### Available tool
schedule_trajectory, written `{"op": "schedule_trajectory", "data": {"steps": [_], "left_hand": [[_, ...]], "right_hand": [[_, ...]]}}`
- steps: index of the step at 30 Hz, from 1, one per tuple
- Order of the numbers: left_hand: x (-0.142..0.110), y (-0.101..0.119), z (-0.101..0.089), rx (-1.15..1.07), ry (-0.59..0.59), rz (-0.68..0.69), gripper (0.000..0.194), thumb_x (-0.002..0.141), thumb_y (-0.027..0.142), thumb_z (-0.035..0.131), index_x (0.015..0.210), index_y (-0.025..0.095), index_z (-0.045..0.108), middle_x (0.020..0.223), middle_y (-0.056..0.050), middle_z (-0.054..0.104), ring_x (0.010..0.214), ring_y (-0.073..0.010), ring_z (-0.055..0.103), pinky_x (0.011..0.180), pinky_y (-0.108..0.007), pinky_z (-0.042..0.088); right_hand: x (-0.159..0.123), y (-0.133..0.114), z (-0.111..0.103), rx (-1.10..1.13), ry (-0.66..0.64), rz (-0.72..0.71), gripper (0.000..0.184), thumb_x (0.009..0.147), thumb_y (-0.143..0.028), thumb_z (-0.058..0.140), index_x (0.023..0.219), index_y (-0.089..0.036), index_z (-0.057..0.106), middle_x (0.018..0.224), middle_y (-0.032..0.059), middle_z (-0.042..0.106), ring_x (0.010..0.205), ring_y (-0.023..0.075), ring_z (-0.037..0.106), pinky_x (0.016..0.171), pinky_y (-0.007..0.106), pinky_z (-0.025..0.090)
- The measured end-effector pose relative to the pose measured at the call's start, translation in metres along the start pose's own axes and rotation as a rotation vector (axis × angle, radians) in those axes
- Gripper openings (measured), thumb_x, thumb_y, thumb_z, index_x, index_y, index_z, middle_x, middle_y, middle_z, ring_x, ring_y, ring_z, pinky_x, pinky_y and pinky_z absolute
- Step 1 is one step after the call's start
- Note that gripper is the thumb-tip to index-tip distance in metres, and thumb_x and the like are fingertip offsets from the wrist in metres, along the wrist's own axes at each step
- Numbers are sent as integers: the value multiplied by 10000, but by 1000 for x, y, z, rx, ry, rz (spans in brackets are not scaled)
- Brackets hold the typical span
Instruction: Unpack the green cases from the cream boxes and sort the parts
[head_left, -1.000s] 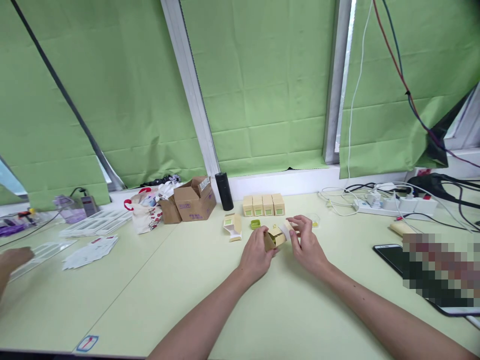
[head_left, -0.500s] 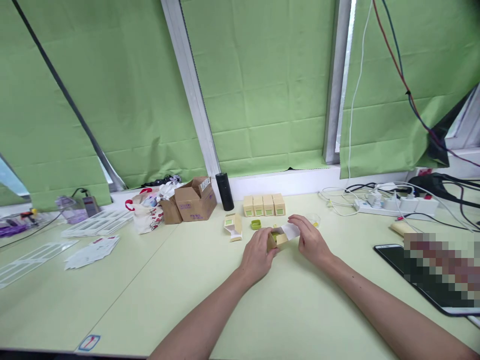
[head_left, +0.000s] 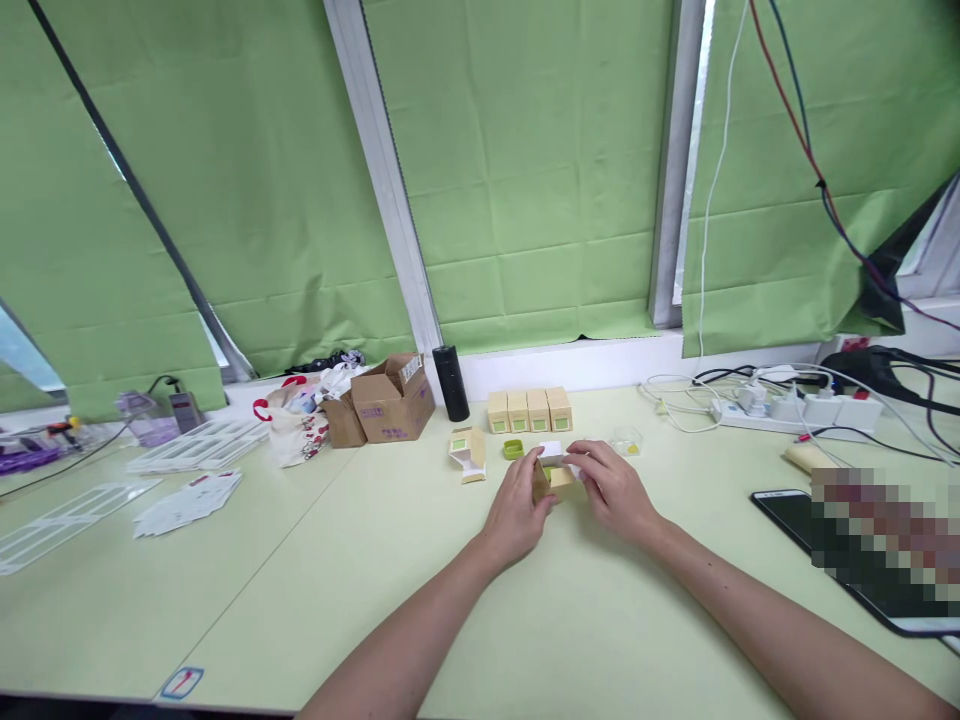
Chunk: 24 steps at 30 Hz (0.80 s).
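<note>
A small tan cardboard box (head_left: 562, 478) stands open-topped between my hands, with something yellow-green inside. My left hand (head_left: 519, 497) wraps its left side, thumb in front and fingers behind. My right hand (head_left: 611, 488) has its fingers bent at the box's right edge, touching a white-lined flap; the fingertips are partly hidden. Another white flap stands up at the back of the box. Just behind it lies a small green square tray (head_left: 513, 449). To the left an open small box (head_left: 468, 455) shows its white inside.
Several closed small boxes (head_left: 529, 411) stand in a row at the back. A clear round dish (head_left: 627, 441) lies to the right. Farther out are a black cylinder (head_left: 451, 384), a brown carton (head_left: 394, 400), a power strip (head_left: 799, 411) with cables, and a tablet-like device (head_left: 795, 525).
My right hand has come down and slightly inward at the box. The white flap it held raised at the right is now folded lower, and a white flap shows at the back.
</note>
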<state>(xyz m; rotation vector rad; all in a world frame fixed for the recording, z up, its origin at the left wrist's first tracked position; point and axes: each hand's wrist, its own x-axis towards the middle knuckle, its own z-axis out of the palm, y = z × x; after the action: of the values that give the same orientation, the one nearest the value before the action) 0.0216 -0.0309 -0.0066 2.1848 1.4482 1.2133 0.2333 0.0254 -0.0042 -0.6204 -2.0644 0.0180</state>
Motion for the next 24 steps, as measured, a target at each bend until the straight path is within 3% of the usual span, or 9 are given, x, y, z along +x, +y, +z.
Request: {"op": "schedule_trajectory", "data": {"steps": [5,10,14,18,24], "left_hand": [[1,-2,1,-83,7,-39,746,872,138,690,1535,286,383,1495,-136,503,1384,-314,503,1155,-561,450],[2,-1,2,-130,5,-55,725,861,117,677,1512,285,407,1465,-132,521,1361,-312,518,1139,-546,462],[4,-1,2,-169,24,-65,696,843,100,682,1478,266,450,1390,-132,561,1297,-309,557,1102,-534,487],[5,0,0,-174,18,-73,691,832,89,676,1467,250,455,1382,-136,560,1291,-302,561,1070,-505,510],[3,2,-1,-134,3,-70,697,839,79,646,1481,245,433,1384,-143,559,1292,-303,561,1084,-517,497]], "right_hand": [[2,-9,-5,97,43,50,165,981,-158,489,1006,-247,625,1144,98,644,1074,271,613,858,423,530],[1,-9,-9,167,43,55,136,977,-187,509,862,-246,551,1071,82,641,1047,269,593,858,430,515],[2,-11,-12,158,-17,13,114,906,-139,556,900,-251,541,1068,80,634,1055,281,574,858,445,510],[3,-13,-12,83,-99,-8,206,841,-120,614,989,-246,544,1108,86,634,1060,292,572,915,485,503],[5,-15,-10,-41,-141,-44,257,856,-134,614,1087,-235,563,1146,110,644,1070,312,585,953,520,494]]}}
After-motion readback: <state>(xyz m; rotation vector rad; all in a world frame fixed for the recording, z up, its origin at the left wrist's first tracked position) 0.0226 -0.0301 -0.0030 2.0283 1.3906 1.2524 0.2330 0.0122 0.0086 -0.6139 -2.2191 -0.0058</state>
